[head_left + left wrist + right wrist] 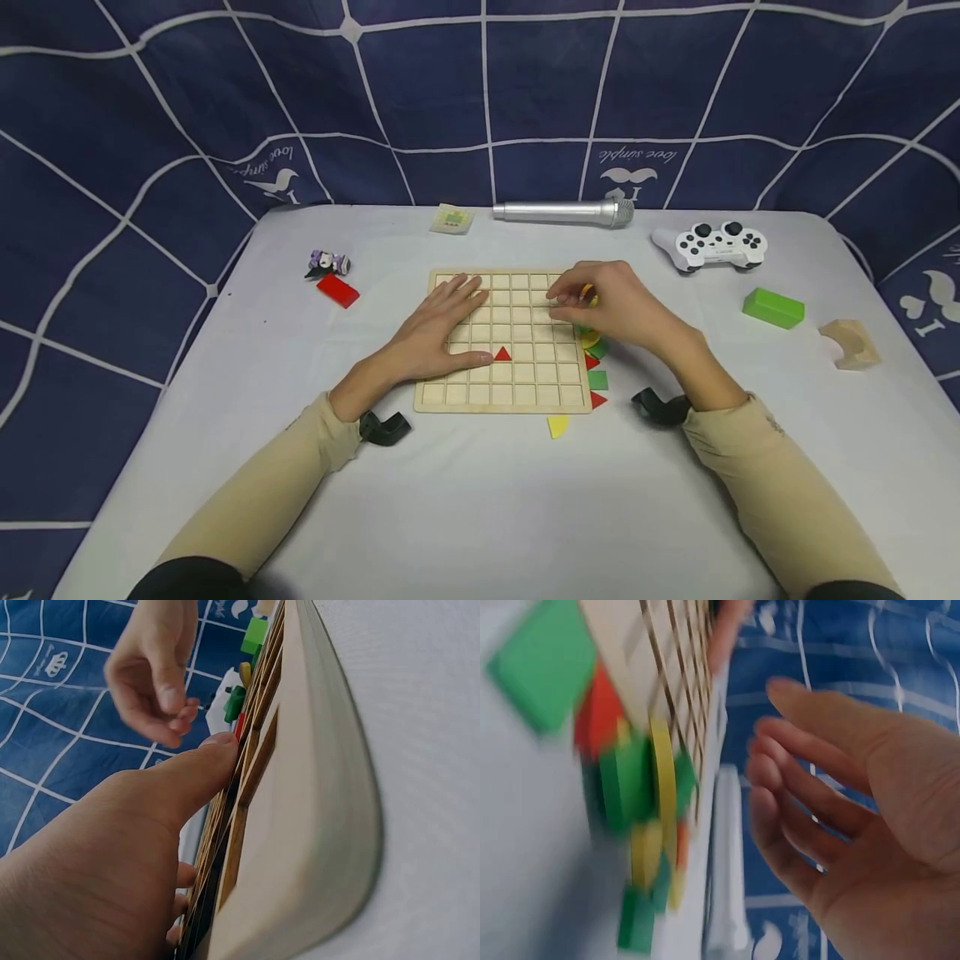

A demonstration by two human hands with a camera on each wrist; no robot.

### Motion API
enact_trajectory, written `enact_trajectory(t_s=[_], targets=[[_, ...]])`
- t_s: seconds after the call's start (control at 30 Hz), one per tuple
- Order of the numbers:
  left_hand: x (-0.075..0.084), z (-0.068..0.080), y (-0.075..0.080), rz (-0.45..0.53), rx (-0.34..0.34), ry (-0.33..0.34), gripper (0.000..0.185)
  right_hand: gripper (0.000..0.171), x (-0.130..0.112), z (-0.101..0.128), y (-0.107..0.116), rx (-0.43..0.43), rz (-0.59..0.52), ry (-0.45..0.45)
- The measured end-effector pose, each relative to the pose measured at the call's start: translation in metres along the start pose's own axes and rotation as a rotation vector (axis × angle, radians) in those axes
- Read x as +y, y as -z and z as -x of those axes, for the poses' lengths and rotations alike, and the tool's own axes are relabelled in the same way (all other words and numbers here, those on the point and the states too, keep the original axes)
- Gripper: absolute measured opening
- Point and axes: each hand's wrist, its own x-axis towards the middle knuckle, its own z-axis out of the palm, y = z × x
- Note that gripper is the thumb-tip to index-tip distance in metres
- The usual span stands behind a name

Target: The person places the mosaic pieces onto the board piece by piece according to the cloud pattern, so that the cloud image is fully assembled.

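Yellow nearest: seeing a quarter-round piece point(557, 427) lying just off the near edge of the grid board point(487, 408). Spotting coloured pieces point(597, 380) lying along the board's right edge. Resting the left hand point(426, 335), fingers spread, on the board's left side, thumb tip just beside a red triangle point(502, 355) lying there. Hovering the right hand point(613, 304) over the board's right edge, thumb and fingers parted by a narrow gap (empty in the right wrist view). Past the board's far edge, noticing a silver microphone point(555, 212).

Left hand point(112, 844) on gridded board point(300, 832)
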Motion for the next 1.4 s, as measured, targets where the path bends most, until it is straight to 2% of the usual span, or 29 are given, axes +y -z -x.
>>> enact_trajectory(t_s=[0.2, 0.3, 0.4, 0.53, 0.83, 1.0, 1.1, 1.4], targets=[[0.001, 0.001, 0.000, -0.003, -0.007, -0.008, 0.100, 0.031, 0.032, 0.005, 0.019, -0.126, -0.081, -0.097], [0.001, 0.001, 0.001, -0.003, -0.006, -0.012, 0.101, 0.034, 0.039, 0.006, 0.021, -0.192, -0.125, -0.115], [0.001, 0.000, 0.002, -0.003, -0.004, -0.017, 0.102, 0.034, 0.039, 0.007, 0.020, -0.223, -0.149, -0.130], [0.001, 0.000, 0.002, -0.002, -0.003, -0.026, 0.102, 0.027, 0.040, 0.008, 0.019, -0.187, -0.124, -0.139], [0.003, 0.000, 0.005, -0.009, -0.011, -0.015, 0.103, 0.012, 0.043, 0.006, 0.015, -0.028, -0.055, -0.066], [0.002, 0.000, 0.003, 0.001, -0.011, -0.009, 0.103, 0.011, 0.031, -0.001, 0.011, -0.005, -0.058, -0.025], [0.001, 0.001, 0.002, 0.005, -0.015, 0.004, 0.104, 0.010, 0.016, -0.010, 0.006, -0.035, -0.064, -0.021], [-0.001, 0.000, 0.000, 0.009, -0.004, 0.004, 0.105, 0.006, -0.029, -0.034, -0.023, -0.143, -0.045, 0.085]])
